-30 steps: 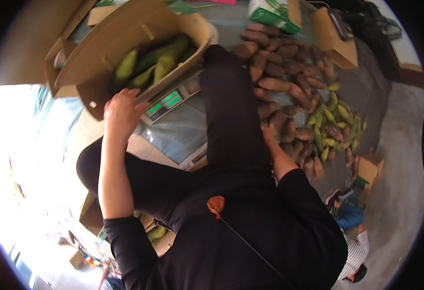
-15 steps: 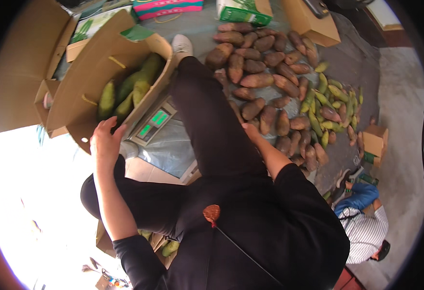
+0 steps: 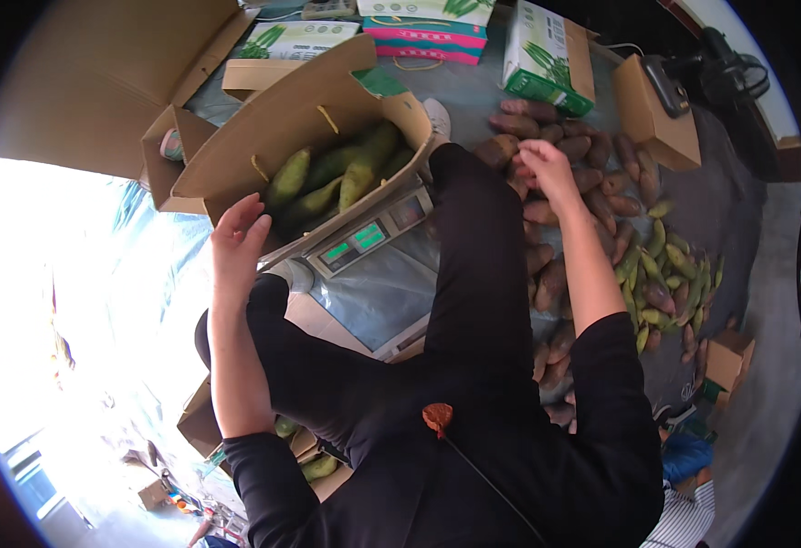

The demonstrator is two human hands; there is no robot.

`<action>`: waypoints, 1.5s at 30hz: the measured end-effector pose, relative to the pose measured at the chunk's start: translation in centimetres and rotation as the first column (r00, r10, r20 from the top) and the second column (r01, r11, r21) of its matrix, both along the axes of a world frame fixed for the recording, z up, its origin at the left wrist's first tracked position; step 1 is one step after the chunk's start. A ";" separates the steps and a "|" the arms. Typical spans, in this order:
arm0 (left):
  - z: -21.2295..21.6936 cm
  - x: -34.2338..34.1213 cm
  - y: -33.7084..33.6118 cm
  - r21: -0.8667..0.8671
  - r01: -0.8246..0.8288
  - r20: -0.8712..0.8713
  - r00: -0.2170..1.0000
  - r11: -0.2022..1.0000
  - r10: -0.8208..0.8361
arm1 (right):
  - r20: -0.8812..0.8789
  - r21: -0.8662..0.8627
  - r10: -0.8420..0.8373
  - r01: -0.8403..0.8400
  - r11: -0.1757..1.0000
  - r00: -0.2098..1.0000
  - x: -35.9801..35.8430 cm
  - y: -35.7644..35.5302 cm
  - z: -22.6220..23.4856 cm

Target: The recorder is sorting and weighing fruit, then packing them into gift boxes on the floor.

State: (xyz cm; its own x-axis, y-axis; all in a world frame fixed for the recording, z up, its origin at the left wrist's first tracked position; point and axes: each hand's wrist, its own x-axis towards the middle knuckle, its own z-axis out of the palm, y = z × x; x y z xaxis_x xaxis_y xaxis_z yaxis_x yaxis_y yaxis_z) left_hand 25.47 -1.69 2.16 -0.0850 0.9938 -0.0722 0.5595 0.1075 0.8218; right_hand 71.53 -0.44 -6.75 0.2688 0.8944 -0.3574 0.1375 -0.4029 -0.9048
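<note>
Right hand (image 3: pixel 545 169) grips sweet potatoes (image 3: pixel 592 173) on grey floor (image 3: pixel 766 301).

Green-and-white printed cartons (image 3: pixel 547 46), pink-and-teal box (image 3: pixel 430 38), small brown boxes (image 3: pixel 656 114), yellow-green fruits (image 3: pixel 670 274)

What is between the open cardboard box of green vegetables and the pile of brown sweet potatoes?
In the head view, the person's black-trousered leg lies between the cardboard box and the sweet potatoes.
</note>
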 end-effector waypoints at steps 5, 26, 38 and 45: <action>2.9 -4.2 1.1 0.066 -0.100 -0.067 0.992 0.993 0.105 | -0.021 0.073 0.190 -0.188 0.979 0.982 -5.7 6.9 6.2; -9.0 -8.8 5.2 -0.317 -0.222 -0.320 0.940 0.922 0.116 | 0.089 0.157 0.392 -0.402 0.902 0.916 -13.5 14.9 -1.3; -3.4 -7.8 3.8 -0.396 -0.490 -0.065 0.858 0.776 0.509 | -0.098 0.184 0.399 -0.378 0.908 0.912 -12.5 13.7 1.0; -1.4 -12.8 1.1 -0.316 -0.558 0.075 0.791 0.767 0.607 | -0.056 0.205 0.526 -0.506 0.838 0.848 -17.5 14.7 6.6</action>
